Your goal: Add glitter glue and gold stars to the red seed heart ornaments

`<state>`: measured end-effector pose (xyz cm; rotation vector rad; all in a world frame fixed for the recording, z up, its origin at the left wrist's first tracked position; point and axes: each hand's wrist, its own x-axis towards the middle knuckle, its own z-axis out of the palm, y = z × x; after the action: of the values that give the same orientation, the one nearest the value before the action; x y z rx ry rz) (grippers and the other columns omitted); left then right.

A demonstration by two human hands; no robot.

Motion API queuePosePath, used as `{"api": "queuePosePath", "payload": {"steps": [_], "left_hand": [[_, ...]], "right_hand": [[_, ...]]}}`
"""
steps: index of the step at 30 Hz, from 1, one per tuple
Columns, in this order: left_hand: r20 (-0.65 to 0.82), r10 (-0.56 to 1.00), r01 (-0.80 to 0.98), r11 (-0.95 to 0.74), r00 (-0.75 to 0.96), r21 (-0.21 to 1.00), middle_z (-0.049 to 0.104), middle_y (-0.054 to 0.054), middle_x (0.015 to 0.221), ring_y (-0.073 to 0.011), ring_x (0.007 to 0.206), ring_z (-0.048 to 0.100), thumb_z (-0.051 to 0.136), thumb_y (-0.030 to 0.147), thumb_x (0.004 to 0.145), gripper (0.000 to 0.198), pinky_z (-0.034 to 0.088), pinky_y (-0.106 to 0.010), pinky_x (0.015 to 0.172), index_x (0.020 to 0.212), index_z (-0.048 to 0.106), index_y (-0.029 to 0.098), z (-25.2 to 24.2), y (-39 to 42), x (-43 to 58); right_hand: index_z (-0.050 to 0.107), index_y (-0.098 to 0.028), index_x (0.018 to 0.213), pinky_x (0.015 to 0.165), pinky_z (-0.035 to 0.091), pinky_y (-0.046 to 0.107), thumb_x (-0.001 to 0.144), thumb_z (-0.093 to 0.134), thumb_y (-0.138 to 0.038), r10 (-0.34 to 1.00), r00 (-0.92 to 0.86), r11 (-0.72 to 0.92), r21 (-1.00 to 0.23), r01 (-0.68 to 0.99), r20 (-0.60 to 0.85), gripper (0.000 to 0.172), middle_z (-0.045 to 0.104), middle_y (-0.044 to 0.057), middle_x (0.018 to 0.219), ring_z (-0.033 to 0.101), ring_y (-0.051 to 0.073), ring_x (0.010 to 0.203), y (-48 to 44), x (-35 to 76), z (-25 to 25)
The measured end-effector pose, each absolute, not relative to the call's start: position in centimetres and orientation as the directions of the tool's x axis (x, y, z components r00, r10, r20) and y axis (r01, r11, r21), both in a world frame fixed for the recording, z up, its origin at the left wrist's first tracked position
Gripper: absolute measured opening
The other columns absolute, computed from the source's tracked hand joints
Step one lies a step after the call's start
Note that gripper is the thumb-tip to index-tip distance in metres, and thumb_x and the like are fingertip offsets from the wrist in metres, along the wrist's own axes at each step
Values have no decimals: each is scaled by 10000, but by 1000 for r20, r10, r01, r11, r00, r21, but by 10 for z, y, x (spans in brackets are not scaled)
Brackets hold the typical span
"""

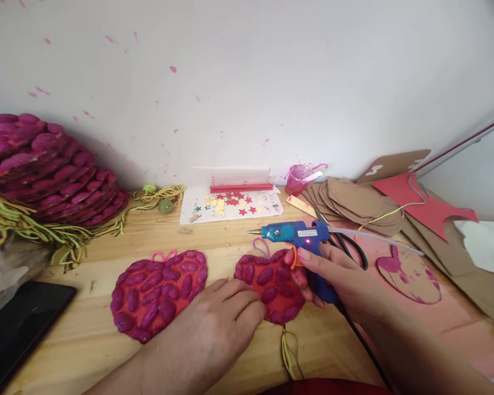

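My right hand [329,269] is wrapped round the handle of a blue glue gun [290,232], whose metal nozzle points left and whose small light glows. Below the gun lies a red heart covered in purple oval pieces [275,282], with a purple loop on top and a yellow-green tassel at its bottom tip. My left hand [226,312] rests back-up at that heart's left edge, fingers together and curled under; what its fingertips hold, if anything, is hidden. A second such heart [158,293] with a pink loop lies to the left, partly behind my left forearm.
Stacked purple hearts [53,170] and yellow-green threads [12,225] stand at left, above a black tablet [24,323]. A white sheet [191,206] bears stars at the back. Scissors [346,244], a pink-stained cup [297,181] and cardboard cutouts [352,197] lie right.
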<state>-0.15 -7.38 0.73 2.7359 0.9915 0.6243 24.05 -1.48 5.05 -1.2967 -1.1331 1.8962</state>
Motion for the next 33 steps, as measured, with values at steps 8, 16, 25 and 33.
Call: {"api": "queuePosePath", "payload": {"steps": [8, 16, 25, 33], "left_hand": [[295, 646, 589, -763, 704, 266, 711, -54, 980, -185, 957, 657, 490, 170, 1010, 155, 555, -337, 893, 1081, 627, 183, 17, -72, 0], [299, 647, 593, -763, 702, 259, 707, -52, 982, -178, 954, 653, 492, 175, 1010, 148, 545, -324, 895, 1087, 618, 184, 17, -71, 0], [296, 653, 594, -757, 697, 272, 701, -48, 949, -179, 933, 653, 476, 171, 1011, 149, 543, -319, 866, 1064, 615, 183, 17, -70, 1], [304, 656, 596, -755, 691, 273, 678, -36, 879, -169, 872, 640, 464, 187, 1011, 152, 522, -295, 823, 961, 607, 188, 15, -68, 2]], "right_hand": [[573, -190, 864, 377, 348, 171, 863, 689, -574, 834, -386, -399, -914, 69, -393, 401, 695, 12, 724, 599, 92, 455, -18, 239, 48], [606, -162, 672, 461, 377, 202, 910, 598, -625, 823, -417, -303, -918, 254, -387, 521, 624, 21, 561, 557, 90, 480, -19, 240, 40], [573, -164, 604, 444, 333, 217, 860, 618, -683, 810, -414, -322, -905, 276, -415, 581, 592, 18, 506, 537, 93, 441, -13, 236, 39], [561, -183, 851, 412, 328, 200, 777, 702, -689, 832, -370, -367, -910, 192, -414, 530, 570, -54, 575, 544, 91, 430, -15, 230, 35]]}}
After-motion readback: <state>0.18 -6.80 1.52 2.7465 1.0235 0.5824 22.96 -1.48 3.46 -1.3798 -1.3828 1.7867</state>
